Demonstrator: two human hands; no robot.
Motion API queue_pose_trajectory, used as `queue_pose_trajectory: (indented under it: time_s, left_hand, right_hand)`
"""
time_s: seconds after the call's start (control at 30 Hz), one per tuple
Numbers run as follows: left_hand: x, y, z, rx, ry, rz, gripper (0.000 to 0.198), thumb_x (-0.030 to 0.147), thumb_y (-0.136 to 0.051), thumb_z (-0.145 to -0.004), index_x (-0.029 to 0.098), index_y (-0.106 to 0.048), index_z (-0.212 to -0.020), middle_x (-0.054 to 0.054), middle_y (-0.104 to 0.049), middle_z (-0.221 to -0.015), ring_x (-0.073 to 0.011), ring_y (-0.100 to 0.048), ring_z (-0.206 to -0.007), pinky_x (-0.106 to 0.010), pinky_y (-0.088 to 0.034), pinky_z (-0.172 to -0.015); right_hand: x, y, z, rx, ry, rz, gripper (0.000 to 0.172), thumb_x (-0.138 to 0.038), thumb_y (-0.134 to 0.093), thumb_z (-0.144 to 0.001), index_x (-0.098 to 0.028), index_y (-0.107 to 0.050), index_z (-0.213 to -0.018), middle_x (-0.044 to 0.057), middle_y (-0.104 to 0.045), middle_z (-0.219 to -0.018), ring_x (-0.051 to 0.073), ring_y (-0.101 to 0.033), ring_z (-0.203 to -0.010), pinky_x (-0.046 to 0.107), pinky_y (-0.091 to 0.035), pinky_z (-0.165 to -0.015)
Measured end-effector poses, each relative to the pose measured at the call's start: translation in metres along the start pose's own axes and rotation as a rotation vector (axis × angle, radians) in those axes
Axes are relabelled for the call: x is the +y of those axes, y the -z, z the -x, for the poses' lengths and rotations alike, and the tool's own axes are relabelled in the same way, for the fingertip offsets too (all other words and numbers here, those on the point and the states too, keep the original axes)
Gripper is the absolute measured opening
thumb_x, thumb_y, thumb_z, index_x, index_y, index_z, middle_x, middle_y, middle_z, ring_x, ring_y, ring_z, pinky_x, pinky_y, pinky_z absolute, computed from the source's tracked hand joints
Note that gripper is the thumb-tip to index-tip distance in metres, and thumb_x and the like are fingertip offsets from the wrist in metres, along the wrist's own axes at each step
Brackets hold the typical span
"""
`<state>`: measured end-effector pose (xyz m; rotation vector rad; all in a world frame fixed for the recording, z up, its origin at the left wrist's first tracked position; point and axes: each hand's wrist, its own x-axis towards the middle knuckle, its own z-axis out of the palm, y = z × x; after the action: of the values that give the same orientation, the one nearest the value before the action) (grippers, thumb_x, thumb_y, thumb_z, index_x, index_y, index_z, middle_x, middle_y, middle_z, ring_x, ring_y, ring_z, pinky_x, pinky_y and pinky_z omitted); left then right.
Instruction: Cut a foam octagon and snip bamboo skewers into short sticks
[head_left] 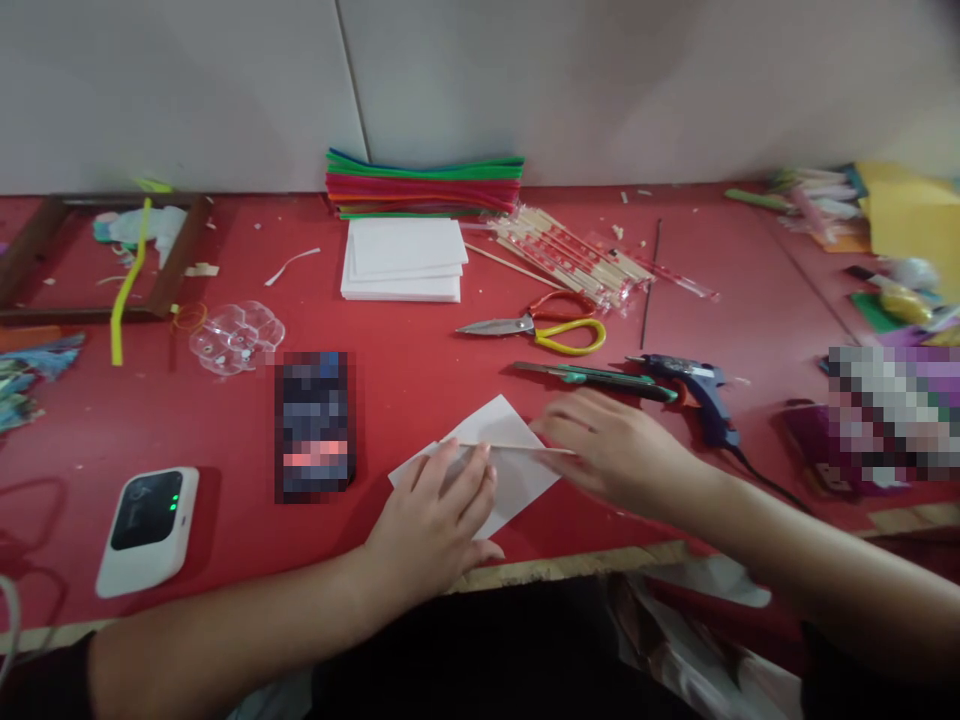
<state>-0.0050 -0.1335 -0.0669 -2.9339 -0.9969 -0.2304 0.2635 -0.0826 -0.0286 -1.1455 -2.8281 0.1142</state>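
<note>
A white square of paper lies cornerwise near the table's front edge. Across it from side to side runs a thin wooden stick. My left hand rests on the paper's left part, its fingers spread and the fingertips pressing the stick down. At the right corner, my right hand has its fingers curled around the stick's right end; part of the grip is blurred. Just beyond the right hand lie a green box cutter and a pair of scissors with red and yellow handles.
A blue glue gun with a cord lies on the right. Behind are stacked white paper, wrapped chopsticks and colourful pipe cleaners. On the left are a phone, a white device, a clear plastic palette and a wooden frame.
</note>
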Motion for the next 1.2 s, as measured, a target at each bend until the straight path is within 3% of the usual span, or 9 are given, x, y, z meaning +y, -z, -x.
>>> queue_pose_trajectory:
  time_s: [0.13, 0.23, 0.37, 0.47, 0.77, 0.87, 0.97, 1.07, 1.2]
  left_hand:
    - [-0.002, 0.0, 0.0, 0.001, 0.06, 0.067, 0.07, 0.066, -0.052, -0.091, 0.014, -0.055, -0.137, -0.015, -0.05, -0.151, -0.0375, -0.05, -0.126, -0.049, -0.044, -0.098]
    - [-0.002, 0.001, 0.001, 0.033, 0.149, 0.108, 0.075, 0.062, -0.059, -0.088, 0.013, -0.047, -0.143, -0.022, -0.044, -0.153, -0.0404, -0.046, -0.13, -0.053, -0.042, -0.099]
    - [-0.003, 0.008, 0.003, -0.001, 0.27, 0.158, 0.098, 0.065, -0.071, -0.076, 0.011, -0.034, -0.15, -0.03, -0.032, -0.157, -0.0461, -0.036, -0.137, -0.059, -0.039, -0.102]
    - [-0.005, 0.014, 0.005, -0.048, 0.317, 0.205, 0.113, 0.068, -0.077, -0.066, 0.009, -0.031, -0.15, -0.031, -0.036, -0.154, -0.0477, -0.037, -0.136, -0.062, -0.036, -0.105]
    - [-0.027, 0.029, 0.005, 0.012, 0.273, 0.33, 0.096, 0.037, -0.075, -0.069, 0.012, -0.025, -0.147, -0.023, -0.054, -0.135, -0.0392, -0.052, -0.121, -0.056, -0.046, -0.1]
    - [-0.037, 0.04, 0.004, 0.151, 0.28, 0.27, 0.092, 0.036, -0.074, -0.071, 0.011, -0.027, -0.146, -0.023, -0.053, -0.134, -0.039, -0.052, -0.122, -0.056, -0.046, -0.102]
    - [-0.045, 0.054, -0.002, 0.238, 0.289, 0.201, 0.085, 0.032, -0.073, -0.075, 0.011, -0.029, -0.145, -0.023, -0.052, -0.137, -0.04, -0.049, -0.127, -0.056, -0.043, -0.106]
    - [-0.054, 0.063, -0.013, 0.301, 0.247, 0.166, 0.082, 0.03, -0.074, -0.077, 0.012, -0.03, -0.143, -0.024, -0.05, -0.14, -0.0408, -0.047, -0.131, -0.057, -0.04, -0.109]
    - [-0.067, 0.06, -0.028, 0.301, 0.152, 0.198, 0.086, 0.036, -0.078, -0.079, 0.018, -0.027, -0.145, -0.024, -0.045, -0.146, -0.0399, -0.044, -0.136, -0.057, -0.037, -0.111]
  right_hand:
    - [-0.018, -0.006, 0.004, -0.164, -0.004, -0.07, 0.013, -0.016, -0.053, -0.092, -0.016, -0.063, -0.1, 0.007, -0.064, -0.087, 0.021, -0.061, -0.078, 0.032, -0.048, -0.066]
    - [-0.017, -0.01, 0.008, -0.179, -0.002, -0.047, 0.014, -0.009, -0.051, -0.089, -0.015, -0.061, -0.097, 0.007, -0.063, -0.087, 0.02, -0.06, -0.076, 0.031, -0.045, -0.064]
    - [0.003, -0.003, 0.008, -0.097, 0.005, 0.058, 0.016, -0.006, -0.048, -0.087, -0.015, -0.06, -0.093, 0.008, -0.064, -0.085, 0.02, -0.058, -0.076, 0.031, -0.041, -0.065]
    - [0.026, 0.009, 0.002, -0.023, -0.131, 0.1, 0.014, -0.01, -0.05, -0.086, -0.016, -0.06, -0.095, 0.007, -0.064, -0.083, 0.02, -0.058, -0.074, 0.03, -0.039, -0.064]
    - [0.065, 0.01, -0.014, 0.031, -0.293, 0.126, 0.015, -0.01, -0.048, -0.082, -0.017, -0.061, -0.086, 0.01, -0.065, -0.084, 0.024, -0.061, -0.079, 0.034, -0.043, -0.069]
    - [0.057, 0.013, -0.018, 0.232, -0.433, -0.118, 0.013, -0.024, -0.053, -0.09, -0.019, -0.064, -0.09, 0.01, -0.068, -0.088, 0.024, -0.063, -0.085, 0.037, -0.047, -0.075]
    - [0.042, 0.019, -0.023, 0.405, -0.63, -0.732, 0.035, -0.052, -0.052, -0.094, -0.021, -0.067, -0.099, 0.008, -0.071, -0.092, 0.022, -0.066, -0.081, 0.037, -0.052, -0.072]
    - [0.026, 0.019, -0.033, 0.35, -0.643, -1.343, 0.047, -0.062, -0.055, -0.09, -0.02, -0.067, -0.109, 0.01, -0.073, -0.1, 0.023, -0.069, -0.085, 0.037, -0.056, -0.07]
    - [0.01, 0.005, -0.048, 0.329, -0.631, -1.533, 0.038, -0.046, -0.078, -0.078, -0.021, -0.068, -0.105, 0.005, -0.073, -0.095, 0.018, -0.068, -0.081, 0.031, -0.055, -0.072]
